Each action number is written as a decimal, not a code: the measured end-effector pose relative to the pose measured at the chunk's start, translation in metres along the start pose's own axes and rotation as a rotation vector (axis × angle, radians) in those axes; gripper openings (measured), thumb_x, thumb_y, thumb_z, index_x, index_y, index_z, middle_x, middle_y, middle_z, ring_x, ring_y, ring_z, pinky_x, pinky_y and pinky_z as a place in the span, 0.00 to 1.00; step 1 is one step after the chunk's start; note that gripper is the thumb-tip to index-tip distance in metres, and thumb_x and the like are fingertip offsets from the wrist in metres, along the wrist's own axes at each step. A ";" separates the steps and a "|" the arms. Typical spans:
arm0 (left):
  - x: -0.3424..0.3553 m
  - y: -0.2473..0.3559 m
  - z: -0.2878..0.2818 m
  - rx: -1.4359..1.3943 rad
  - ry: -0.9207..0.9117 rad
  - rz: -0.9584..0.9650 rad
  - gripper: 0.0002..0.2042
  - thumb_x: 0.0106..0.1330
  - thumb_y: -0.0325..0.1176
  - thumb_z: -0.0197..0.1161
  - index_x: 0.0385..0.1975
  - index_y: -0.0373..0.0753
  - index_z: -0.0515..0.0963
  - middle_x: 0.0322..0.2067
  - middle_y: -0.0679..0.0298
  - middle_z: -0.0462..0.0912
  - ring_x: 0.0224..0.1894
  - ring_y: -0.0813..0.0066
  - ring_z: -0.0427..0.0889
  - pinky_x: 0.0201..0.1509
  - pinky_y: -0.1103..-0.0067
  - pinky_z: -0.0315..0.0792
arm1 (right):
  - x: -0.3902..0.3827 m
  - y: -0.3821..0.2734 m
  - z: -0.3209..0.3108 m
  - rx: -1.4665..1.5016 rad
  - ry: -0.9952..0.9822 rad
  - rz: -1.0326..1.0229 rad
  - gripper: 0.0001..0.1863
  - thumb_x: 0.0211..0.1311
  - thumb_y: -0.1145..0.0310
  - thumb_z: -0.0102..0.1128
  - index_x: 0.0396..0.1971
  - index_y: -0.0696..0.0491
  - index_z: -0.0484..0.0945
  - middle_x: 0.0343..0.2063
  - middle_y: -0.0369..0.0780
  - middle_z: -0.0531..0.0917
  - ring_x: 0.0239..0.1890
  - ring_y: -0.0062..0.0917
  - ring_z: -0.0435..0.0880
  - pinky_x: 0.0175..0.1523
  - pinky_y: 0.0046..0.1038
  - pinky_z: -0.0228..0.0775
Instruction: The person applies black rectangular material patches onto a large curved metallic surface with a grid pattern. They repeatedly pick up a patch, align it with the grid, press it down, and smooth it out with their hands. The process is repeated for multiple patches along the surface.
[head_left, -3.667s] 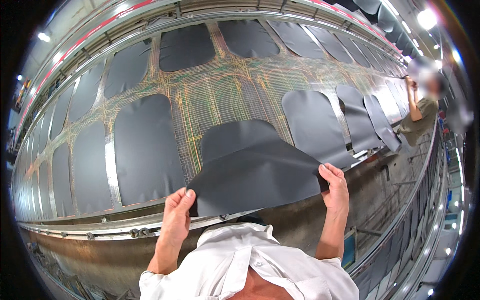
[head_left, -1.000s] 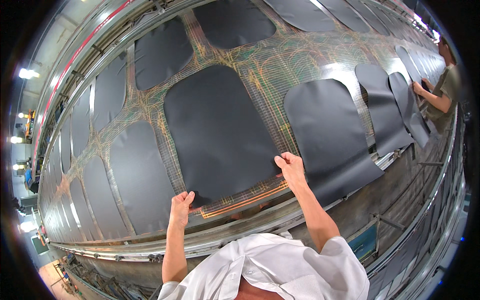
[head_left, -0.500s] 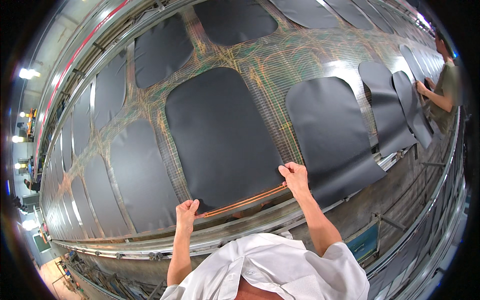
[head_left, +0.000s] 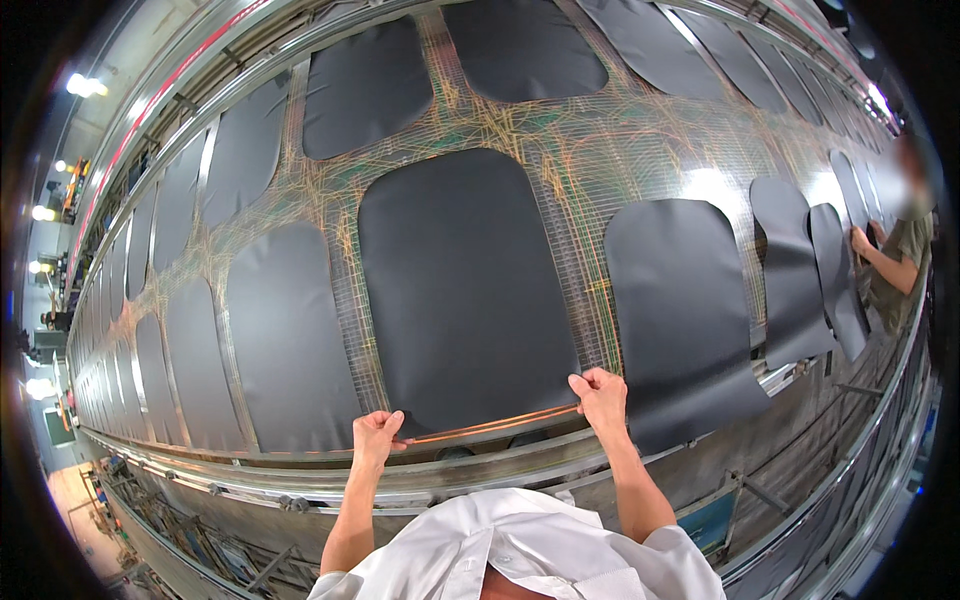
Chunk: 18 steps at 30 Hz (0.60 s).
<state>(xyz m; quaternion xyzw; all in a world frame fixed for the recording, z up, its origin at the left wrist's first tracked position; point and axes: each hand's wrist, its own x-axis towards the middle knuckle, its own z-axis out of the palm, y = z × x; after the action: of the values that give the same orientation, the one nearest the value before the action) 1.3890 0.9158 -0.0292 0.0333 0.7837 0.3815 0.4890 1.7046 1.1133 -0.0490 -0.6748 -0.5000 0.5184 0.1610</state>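
Observation:
A smooth black sheet [head_left: 465, 290], leather-like with rounded far corners, lies flat on a wide table in front of me. My left hand [head_left: 378, 437] pinches its near left corner between thumb and fingers. At the near right corner, my right hand [head_left: 603, 400] pinches the same sheet. Thin orange lines [head_left: 490, 427] run along the near edge between the two hands. Right of this sheet lies another black sheet [head_left: 680, 290], its near end drooping over the table's edge.
Many orange and green lines cover the table surface [head_left: 480, 125]. More black sheets lie in rows, such as one at left [head_left: 285, 325]. A metal rail [head_left: 330, 492] runs along the near edge. Far right, a co-worker [head_left: 900, 265] has hands at another sheet.
The view has shifted, so the table and sheets sit lower and further right. Both my hands still pinch the same corners. The orange lines between them look closer together.

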 end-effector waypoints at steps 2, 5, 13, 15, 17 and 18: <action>0.000 -0.001 -0.002 0.015 -0.004 0.005 0.12 0.67 0.33 0.65 0.25 0.29 0.78 0.17 0.68 0.74 0.17 0.77 0.79 0.20 0.82 0.79 | -0.002 -0.003 -0.001 -0.009 -0.006 0.035 0.12 0.57 0.68 0.69 0.24 0.63 0.81 0.15 0.36 0.79 0.13 0.17 0.74 0.19 0.24 0.67; -0.003 0.003 -0.002 0.050 -0.003 0.001 0.13 0.67 0.33 0.65 0.26 0.28 0.78 0.17 0.66 0.75 0.18 0.75 0.81 0.19 0.83 0.78 | -0.002 -0.003 -0.001 -0.014 -0.008 0.060 0.13 0.57 0.68 0.69 0.24 0.63 0.81 0.15 0.36 0.79 0.13 0.16 0.74 0.19 0.24 0.67; 0.001 -0.012 -0.005 0.052 -0.034 -0.026 0.13 0.67 0.34 0.65 0.28 0.28 0.79 0.19 0.65 0.78 0.21 0.74 0.84 0.20 0.84 0.77 | -0.005 0.002 -0.003 -0.016 -0.009 0.101 0.13 0.58 0.69 0.69 0.23 0.63 0.80 0.14 0.36 0.78 0.13 0.16 0.74 0.19 0.24 0.65; 0.001 -0.011 -0.003 0.045 -0.033 -0.034 0.13 0.67 0.33 0.65 0.28 0.28 0.79 0.19 0.65 0.78 0.21 0.74 0.84 0.20 0.84 0.77 | -0.006 0.002 -0.004 -0.016 -0.008 0.096 0.13 0.58 0.69 0.68 0.22 0.63 0.79 0.14 0.36 0.78 0.13 0.16 0.74 0.19 0.23 0.65; 0.001 -0.011 -0.003 0.042 -0.037 -0.043 0.12 0.67 0.32 0.65 0.27 0.27 0.79 0.20 0.66 0.78 0.20 0.76 0.83 0.21 0.84 0.77 | -0.008 0.001 -0.005 -0.013 -0.019 0.103 0.13 0.58 0.69 0.68 0.21 0.63 0.79 0.15 0.36 0.78 0.13 0.16 0.75 0.19 0.22 0.66; 0.001 -0.012 -0.004 0.030 -0.040 -0.045 0.12 0.67 0.32 0.65 0.27 0.27 0.79 0.20 0.66 0.78 0.20 0.76 0.83 0.21 0.84 0.77 | -0.009 -0.001 -0.005 -0.001 -0.025 0.116 0.12 0.59 0.69 0.68 0.22 0.62 0.79 0.15 0.35 0.78 0.13 0.15 0.74 0.19 0.22 0.65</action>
<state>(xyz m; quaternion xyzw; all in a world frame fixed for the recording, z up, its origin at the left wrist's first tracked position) 1.3887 0.9052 -0.0369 0.0305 0.7799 0.3579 0.5125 1.7085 1.1079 -0.0416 -0.6963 -0.4622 0.5351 0.1237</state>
